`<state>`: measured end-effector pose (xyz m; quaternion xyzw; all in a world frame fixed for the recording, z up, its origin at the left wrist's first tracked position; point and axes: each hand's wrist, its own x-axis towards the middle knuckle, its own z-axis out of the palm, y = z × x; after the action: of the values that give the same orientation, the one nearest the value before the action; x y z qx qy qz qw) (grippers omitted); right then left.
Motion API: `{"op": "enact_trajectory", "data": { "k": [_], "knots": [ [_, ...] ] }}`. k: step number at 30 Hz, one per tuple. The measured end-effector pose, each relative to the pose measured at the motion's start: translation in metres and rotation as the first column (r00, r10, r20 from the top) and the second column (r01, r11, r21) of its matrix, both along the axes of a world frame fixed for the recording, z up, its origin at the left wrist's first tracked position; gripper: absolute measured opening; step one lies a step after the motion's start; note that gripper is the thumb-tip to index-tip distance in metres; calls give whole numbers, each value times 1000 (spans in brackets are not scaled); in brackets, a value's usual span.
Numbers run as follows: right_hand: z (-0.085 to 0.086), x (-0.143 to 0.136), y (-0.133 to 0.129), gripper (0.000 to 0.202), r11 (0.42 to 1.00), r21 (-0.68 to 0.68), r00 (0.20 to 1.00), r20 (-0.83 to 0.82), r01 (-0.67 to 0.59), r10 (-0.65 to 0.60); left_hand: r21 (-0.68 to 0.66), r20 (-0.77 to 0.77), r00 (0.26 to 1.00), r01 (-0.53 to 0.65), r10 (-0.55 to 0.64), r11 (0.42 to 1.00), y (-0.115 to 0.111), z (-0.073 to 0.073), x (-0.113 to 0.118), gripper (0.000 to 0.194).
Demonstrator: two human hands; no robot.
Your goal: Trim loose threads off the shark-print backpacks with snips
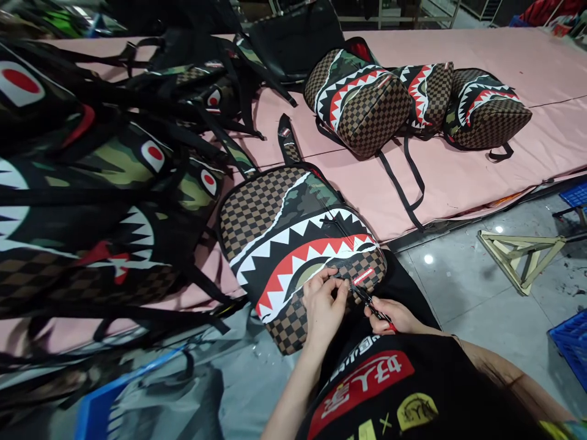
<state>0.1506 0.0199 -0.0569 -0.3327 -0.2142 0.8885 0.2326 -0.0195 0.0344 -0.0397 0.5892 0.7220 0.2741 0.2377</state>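
A backpack (270, 208) with brown checks, a camouflage patch and a printed red-and-white shark mouth lies tilted on the table edge and against my lap. My left hand (324, 305) rests on its lower front, thumb and fingers pinched together near a small red label (364, 277). What is between those fingertips is too small to make out. In my right hand (397, 316) is a slim black pliers-like tool (373, 307) with some red at its handle. The tool's tip points at the left fingertips and appears close to them; whether they touch I cannot tell.
Similar shark-mouth backpacks (355, 101) lie at the back of the pink-covered table (486, 55). Camouflage bags (132, 159) with dangling straps are heaped on the left. Blue crates (571, 342) and a triangular frame (523, 256) stand on the floor at right.
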Motion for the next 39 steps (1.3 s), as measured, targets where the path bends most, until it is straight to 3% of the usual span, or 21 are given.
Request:
{"op": "enact_trajectory", "data": {
  "k": [7, 13, 16, 18, 19, 20, 22, 25, 28, 30, 35, 39],
  "knots": [
    [0, -20, 3, 46, 988, -127, 990, -95, 90, -103, 53, 58, 997, -46, 43, 998, -5, -6, 4, 23],
    [-5, -22, -1, 42, 990, -122, 987, -134, 71, -88, 123, 177, 980, -114, 91, 986, -6, -8, 4, 22],
    [-1, -14, -1, 40, 1000, -10, 992, -128, 7, -8, 137, 299, 946, -171, 124, 976, -10, -2, -3, 22],
    [4, -2, 6, 37, 978, 207, 999, 19, 30, -35, 136, 365, 926, -154, 95, 979, -16, 5, -8, 23],
    [6, 7, 12, 34, 930, 366, 986, 138, 38, -95, 132, 387, 920, -118, 58, 984, -19, 9, -9, 24],
    [7, 16, 19, 31, 845, 535, 950, 257, 16, -180, 122, 402, 916, -59, 5, 991, -24, 13, -10, 25],
    [6, 37, 38, 26, 603, 786, 836, 417, -135, -356, 103, 411, 902, 96, -130, 990, -33, 19, -9, 26],
    [-1, 65, 66, 28, 293, 890, 764, 452, -350, -460, 51, 392, 861, 332, -324, 942, -47, 22, -3, 16],
    [-7, 80, 85, 20, 74, 892, 786, 429, -445, -444, -42, 404, 817, 466, -412, 884, -58, 15, 6, 49],
    [-8, 81, 92, 17, -15, 873, 793, 436, -488, -425, -93, 433, 802, 494, -412, 864, -62, 9, 9, 43],
    [-2, 72, 104, 19, -96, 815, 781, 504, -571, -368, -164, 429, 826, 469, -365, 868, -62, 7, 11, 29],
    [0, 69, 112, 23, -226, 770, 786, 504, -596, -358, -161, 373, 855, 441, -359, 883, -60, 10, 12, 28]
  ]
}}
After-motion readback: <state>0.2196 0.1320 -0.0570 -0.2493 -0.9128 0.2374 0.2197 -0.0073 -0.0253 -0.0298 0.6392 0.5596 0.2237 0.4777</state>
